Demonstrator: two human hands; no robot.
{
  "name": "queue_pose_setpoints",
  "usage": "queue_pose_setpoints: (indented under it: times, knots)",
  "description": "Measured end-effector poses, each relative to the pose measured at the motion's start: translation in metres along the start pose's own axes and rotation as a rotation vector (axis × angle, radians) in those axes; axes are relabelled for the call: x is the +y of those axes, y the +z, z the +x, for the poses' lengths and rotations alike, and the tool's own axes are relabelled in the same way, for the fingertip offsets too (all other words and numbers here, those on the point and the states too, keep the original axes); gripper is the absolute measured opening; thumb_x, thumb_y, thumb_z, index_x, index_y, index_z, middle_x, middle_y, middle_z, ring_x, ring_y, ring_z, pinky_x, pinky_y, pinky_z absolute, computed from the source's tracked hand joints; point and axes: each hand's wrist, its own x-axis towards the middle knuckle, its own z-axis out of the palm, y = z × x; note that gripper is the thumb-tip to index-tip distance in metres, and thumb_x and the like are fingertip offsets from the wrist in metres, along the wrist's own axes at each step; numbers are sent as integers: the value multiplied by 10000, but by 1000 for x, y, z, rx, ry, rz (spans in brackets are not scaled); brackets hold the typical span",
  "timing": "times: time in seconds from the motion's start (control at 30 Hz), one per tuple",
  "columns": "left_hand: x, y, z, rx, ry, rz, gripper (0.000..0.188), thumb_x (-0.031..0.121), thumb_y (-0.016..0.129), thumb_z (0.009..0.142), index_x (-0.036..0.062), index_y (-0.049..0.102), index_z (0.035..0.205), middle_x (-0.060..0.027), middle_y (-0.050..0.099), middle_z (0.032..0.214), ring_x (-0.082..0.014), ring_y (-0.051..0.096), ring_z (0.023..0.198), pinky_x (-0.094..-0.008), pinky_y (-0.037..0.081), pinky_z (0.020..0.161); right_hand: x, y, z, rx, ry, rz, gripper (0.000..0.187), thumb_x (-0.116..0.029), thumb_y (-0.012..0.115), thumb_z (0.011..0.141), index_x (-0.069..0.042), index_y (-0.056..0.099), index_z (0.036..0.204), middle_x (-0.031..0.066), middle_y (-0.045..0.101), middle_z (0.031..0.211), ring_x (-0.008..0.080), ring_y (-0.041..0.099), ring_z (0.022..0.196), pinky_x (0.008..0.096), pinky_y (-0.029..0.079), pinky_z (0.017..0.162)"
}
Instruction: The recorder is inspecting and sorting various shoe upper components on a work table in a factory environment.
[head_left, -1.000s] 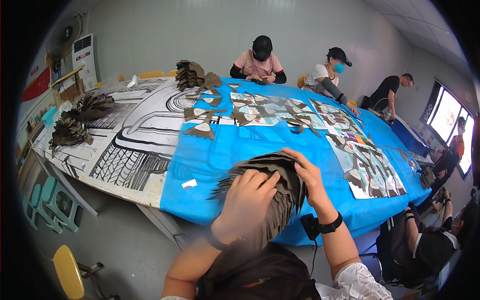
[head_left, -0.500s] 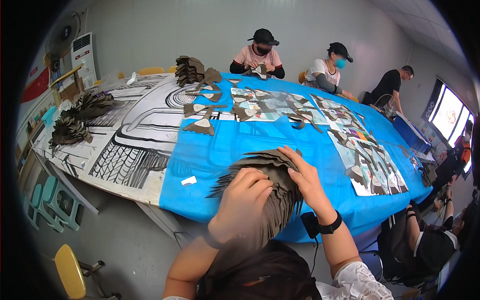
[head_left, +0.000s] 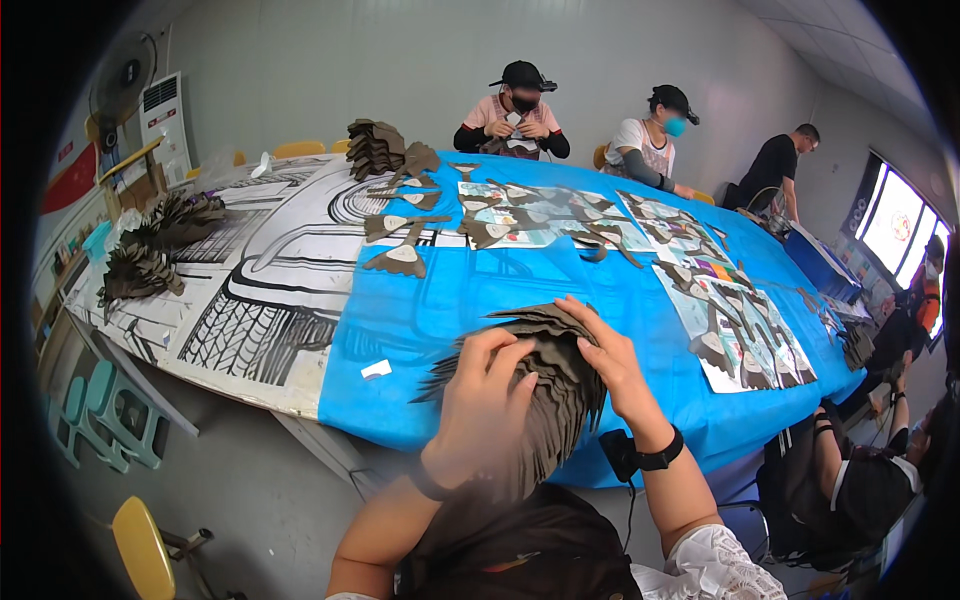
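Note:
A thick stack of dark grey-brown cut pieces (head_left: 568,412), thin and floppy like fabric or soft leather, stands on edge at the table's near side, its wavy ends fanned out. My right hand (head_left: 612,368) grips its right side, thumb on the inner face and fingers over the outer edge. On the left, my left hand (head_left: 478,405) is bent against the stack with its fingertips among the upper edges. How firmly it pinches single layers is partly hidden. A small white scrap (head_left: 376,369) lies left of my hands.
Blue sheeting (head_left: 480,285) covers most of the table; a black-and-white patterned cover (head_left: 270,290) is at left. Printed sheets with similar pieces (head_left: 745,340) lie at right. More stacks (head_left: 375,148) stand farther off. Co-workers (head_left: 515,115) sit opposite and at right. A yellow chair (head_left: 140,545) is lower left.
My left fingers have spread a little and shifted along the stack's upper edge. My right hand keeps its grip. Across the table, the co-worker in pink has raised a piece.

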Motion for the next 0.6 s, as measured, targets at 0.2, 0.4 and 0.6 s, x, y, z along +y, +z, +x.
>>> queue_pose_setpoints:
  times: [0.2,0.4,0.6]
  knots:
    - [-2,0,1,-30,35,56,299,71,675,814,15,651,1106,-150,524,1112,-280,557,906,-351,487,776,2,-1,-1,-13,52,89,609,-395,464,909,-6,491,1376,180,463,1438,290,407,1353,373,284,1113]
    - [1,-3,4,-142,-18,120,325,119,657,836,27,640,1147,-144,527,1109,-275,547,868,-368,480,756,-5,2,-2,-31,25,-15,534,-209,567,873,-89,487,1387,189,462,1434,358,374,1375,415,318,1102]
    - [-2,0,-1,-101,-31,71,292,97,646,859,18,644,1141,-149,519,1110,-261,540,830,-354,477,742,-8,2,-3,-66,-18,-50,591,-130,594,820,-103,468,1397,259,453,1408,403,400,1340,427,340,1089]
